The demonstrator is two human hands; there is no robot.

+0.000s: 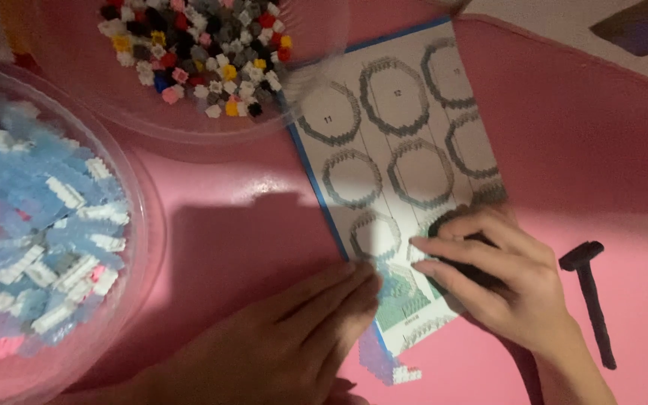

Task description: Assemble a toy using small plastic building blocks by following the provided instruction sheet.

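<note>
1. The instruction sheet (406,172) is lying flat on the pink bench (579,135), between the two clear bowls and a small black hammer-shaped tool (592,296). Its lower corner could be creased or slid out of place, in judgement, because both hands are pressing on that end.
2. A small pale-blue and white brick piece (388,364) is seen just below the sheet's lower edge, beside the left hand (279,349). It could be knocked apart or swept off the bench if that hand were dragged across it.
3. The near bowl of blue and white bricks (39,225) is close to the left forearm; a nudge there could spill it. The far bowl of mixed-colour bricks (196,52) is well apart from both hands.
4. The left hand is laid flat, fingers (339,296) straight and together, tips touching the sheet's edge; nothing is gripped.
5. The right hand (508,281) is curled over a dark object (468,266) on the sheet, fingers (451,259) bent around it; what it is cannot be told.
</note>
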